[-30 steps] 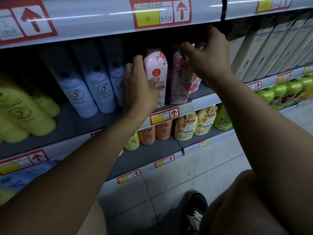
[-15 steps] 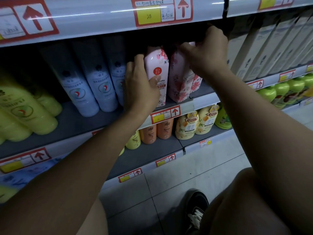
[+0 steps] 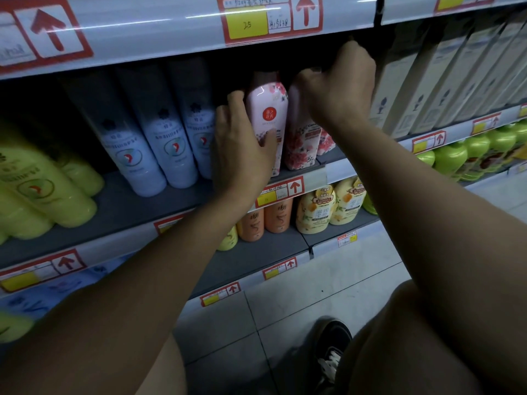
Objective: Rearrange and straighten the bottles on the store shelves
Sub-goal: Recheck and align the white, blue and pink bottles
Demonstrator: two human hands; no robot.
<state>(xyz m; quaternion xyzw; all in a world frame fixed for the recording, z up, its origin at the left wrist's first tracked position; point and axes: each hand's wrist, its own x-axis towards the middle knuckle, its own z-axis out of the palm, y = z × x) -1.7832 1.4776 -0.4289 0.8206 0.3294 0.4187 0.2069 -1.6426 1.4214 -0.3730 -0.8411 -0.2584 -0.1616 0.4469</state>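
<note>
Two pink floral bottles stand side by side on the middle shelf point(image 3: 122, 209). My left hand point(image 3: 239, 149) grips the left pink bottle point(image 3: 268, 115) from its left side, thumb across the label. My right hand point(image 3: 339, 89) is curled over the top of the right pink bottle point(image 3: 299, 143), whose cap is hidden behind my fingers and the dark under the upper shelf. A third floral bottle point(image 3: 326, 142) shows partly behind my right wrist.
Pale blue bottles point(image 3: 148, 155) stand left of my left hand, yellow-green bottles point(image 3: 42, 186) further left. Tall grey boxes point(image 3: 422, 89) stand at right. Orange bottles point(image 3: 278, 215), cream bottles point(image 3: 316, 212) and green bottles point(image 3: 453, 158) fill the lower shelf. The upper shelf edge point(image 3: 171, 29) hangs close overhead.
My right hand has pushed the right pink bottle from leaning to nearly upright, close against the left one. My left hand has stayed on the left bottle.
</note>
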